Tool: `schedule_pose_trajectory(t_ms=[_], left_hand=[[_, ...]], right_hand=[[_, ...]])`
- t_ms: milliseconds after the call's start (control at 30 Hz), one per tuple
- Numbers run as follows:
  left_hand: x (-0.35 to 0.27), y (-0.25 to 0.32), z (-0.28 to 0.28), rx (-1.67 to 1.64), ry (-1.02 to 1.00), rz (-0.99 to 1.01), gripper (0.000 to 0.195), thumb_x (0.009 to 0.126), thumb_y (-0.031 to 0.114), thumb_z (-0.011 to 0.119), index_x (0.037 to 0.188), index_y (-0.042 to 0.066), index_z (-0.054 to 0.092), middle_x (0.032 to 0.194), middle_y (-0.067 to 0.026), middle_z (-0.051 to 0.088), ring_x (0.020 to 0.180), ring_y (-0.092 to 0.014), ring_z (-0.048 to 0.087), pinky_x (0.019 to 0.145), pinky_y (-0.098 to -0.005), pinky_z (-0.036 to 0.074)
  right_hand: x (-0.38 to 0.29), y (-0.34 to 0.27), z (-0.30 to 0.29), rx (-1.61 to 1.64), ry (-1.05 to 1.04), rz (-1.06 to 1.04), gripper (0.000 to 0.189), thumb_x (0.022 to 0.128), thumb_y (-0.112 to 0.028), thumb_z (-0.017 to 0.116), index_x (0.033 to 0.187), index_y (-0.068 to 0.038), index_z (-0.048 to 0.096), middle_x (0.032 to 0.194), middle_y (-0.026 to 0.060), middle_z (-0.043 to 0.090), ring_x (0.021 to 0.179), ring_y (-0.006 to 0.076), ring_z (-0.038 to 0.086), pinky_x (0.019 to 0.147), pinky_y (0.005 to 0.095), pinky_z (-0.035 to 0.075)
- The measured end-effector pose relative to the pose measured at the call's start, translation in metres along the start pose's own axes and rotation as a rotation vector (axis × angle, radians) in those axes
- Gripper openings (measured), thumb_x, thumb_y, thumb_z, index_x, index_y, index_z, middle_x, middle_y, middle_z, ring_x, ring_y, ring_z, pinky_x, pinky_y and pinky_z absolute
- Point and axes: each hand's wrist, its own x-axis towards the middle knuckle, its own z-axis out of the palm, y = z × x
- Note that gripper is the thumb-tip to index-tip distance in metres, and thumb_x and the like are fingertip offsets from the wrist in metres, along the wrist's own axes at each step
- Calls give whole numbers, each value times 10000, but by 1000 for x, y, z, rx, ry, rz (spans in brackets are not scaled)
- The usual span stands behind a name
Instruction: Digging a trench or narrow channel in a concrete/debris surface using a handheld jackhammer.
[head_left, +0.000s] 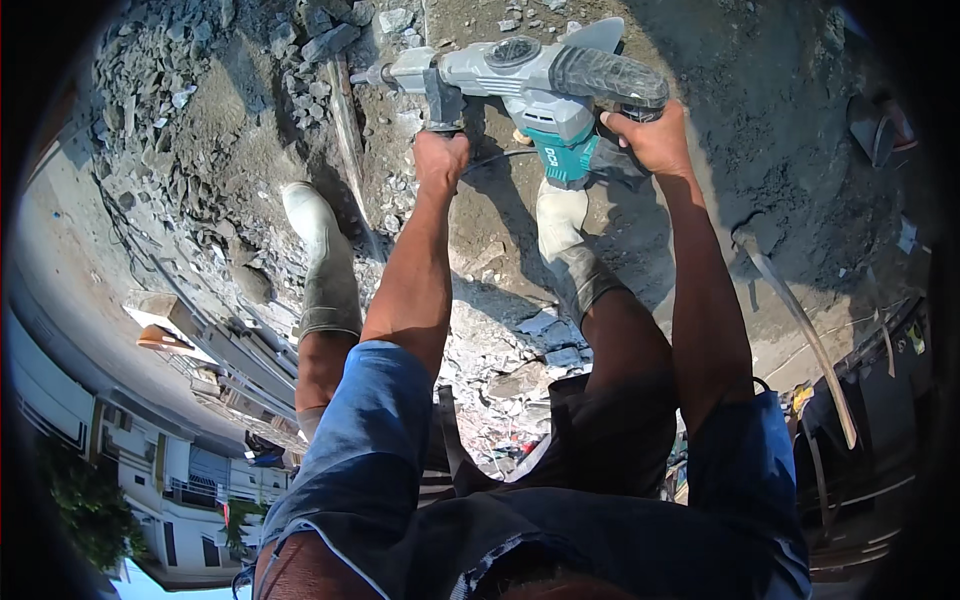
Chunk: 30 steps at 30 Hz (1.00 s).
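A grey and teal DCA demolition hammer (525, 82) lies level across the top of the view, its chisel end pointing left. My left hand (441, 159) is closed around the side handle near its front. At the rear, my right hand (651, 136) grips the black main handle (611, 75), whose trigger I cannot make out. The chisel (367, 76) shows only in part, beside broken stone. Below the tool's teal motor housing stands my right rubber boot (562, 217), and my left boot (319, 247) is planted further left.
Broken rubble (180, 135) is heaped at the left. A wooden strip (346, 135) lies between it and the bare soil. At the right rests a long-handled tool (799, 322), with a metal shovel-like blade (871, 131) beyond. Long bars and boards (247, 360) lie lower left.
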Motion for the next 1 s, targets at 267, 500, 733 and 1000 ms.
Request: schedule_pose_trajectory(t_ms=[267,500,733,1000], left_hand=[[-32,-52,-40,381,12,92,329,762,325,696,919,38,726,916,-233,692,899,-385,679,808,-437,534],[-27,2,28,103,-5,62,365,733,311,714,806,-47,699,886,-295,672,882,-442,665,788,-442,524],[-83,-42,-10,70,-54,89,334,755,307,721,793,-25,700,787,-255,678,782,-401,682,718,-441,522],[-74,-81,-80,241,-70,136,348,767,311,706,830,-31,690,757,-245,672,769,-377,692,672,-427,517]], right_hand=[[-129,43,63,416,73,218,209,714,-26,791,870,-20,651,795,11,656,665,90,605,621,256,508],[-42,18,-37,67,25,-26,121,745,-39,766,793,-13,658,726,16,653,590,87,572,544,243,457],[-157,-17,1,113,156,71,169,742,-15,767,888,-4,682,783,29,685,644,102,619,610,248,488],[-210,-74,84,261,316,157,223,729,-40,760,931,25,692,860,53,708,790,141,661,756,302,514]])
